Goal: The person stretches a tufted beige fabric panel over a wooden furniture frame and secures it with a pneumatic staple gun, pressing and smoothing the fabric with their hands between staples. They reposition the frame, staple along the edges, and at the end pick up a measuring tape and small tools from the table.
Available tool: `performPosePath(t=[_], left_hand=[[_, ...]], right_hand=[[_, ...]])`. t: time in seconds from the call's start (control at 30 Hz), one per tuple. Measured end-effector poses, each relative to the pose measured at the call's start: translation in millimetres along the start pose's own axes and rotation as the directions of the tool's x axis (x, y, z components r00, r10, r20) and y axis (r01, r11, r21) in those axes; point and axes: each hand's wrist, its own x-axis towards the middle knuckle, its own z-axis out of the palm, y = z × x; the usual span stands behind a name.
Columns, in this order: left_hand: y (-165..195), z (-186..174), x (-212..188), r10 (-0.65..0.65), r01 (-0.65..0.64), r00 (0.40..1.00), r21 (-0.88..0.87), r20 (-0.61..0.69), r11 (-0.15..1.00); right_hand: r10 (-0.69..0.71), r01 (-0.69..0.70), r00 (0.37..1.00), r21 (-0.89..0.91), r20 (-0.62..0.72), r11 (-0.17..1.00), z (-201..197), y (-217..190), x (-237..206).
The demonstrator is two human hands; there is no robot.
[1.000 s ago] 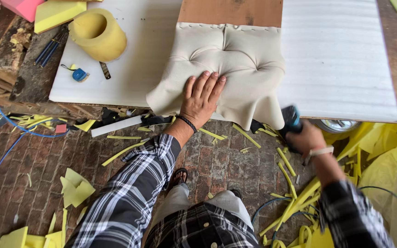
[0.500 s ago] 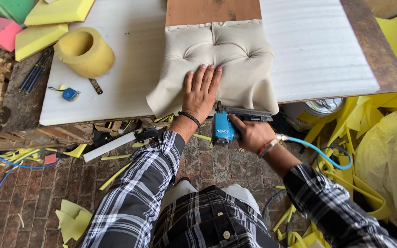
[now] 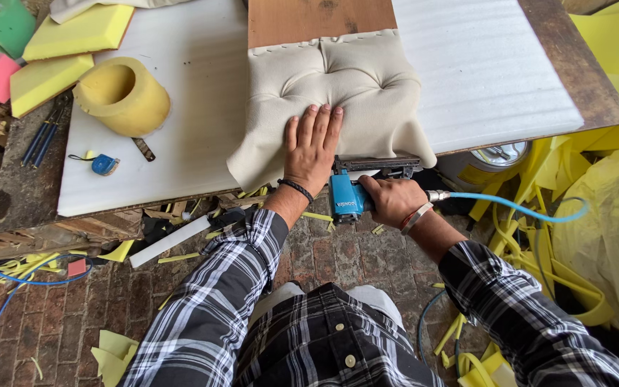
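A cream tufted cushion panel lies on the workbench, its fabric draped over the near edge, with a bare wooden board showing behind it. My left hand rests flat on the cushion's front part, fingers spread. My right hand grips a blue pneumatic staple gun, held against the cushion's lower front edge just right of my left hand. A light blue air hose runs from the gun to the right.
A white sheet covers the bench. On its left sit a yellow foam ring, a small blue tape measure, and yellow, pink and green foam blocks. Yellow foam scraps litter the brick floor on the right.
My right hand came up from below the bench with the staple gun and brought it to the cushion's front edge. My left hand stayed flat on the cushion.
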Motion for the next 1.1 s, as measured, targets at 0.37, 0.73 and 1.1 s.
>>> performPosePath(t=[0.37, 0.73, 1.1], left_hand=[[-4.9, -26.1, 8.8, 0.008, -0.004, 0.995, -0.043, 0.098, 0.999], [-118.4, -69.7, -4.3, -0.149, 0.286, 0.958, -0.746, 0.247, 0.601], [-12.0, -21.5, -1.3, 0.062, 0.167, 0.980, -0.953, 0.188, 0.252]], right_hand=[[0.047, -0.044, 0.990, -0.022, 0.133, 0.999, -11.0, -12.8, 4.5], [0.065, 0.048, 0.919, 0.274, -0.389, 0.960, -28.3, -28.6, -38.4], [0.483, -0.276, 0.702, 0.425, -0.524, 0.862, -46.7, 26.9, -19.0]])
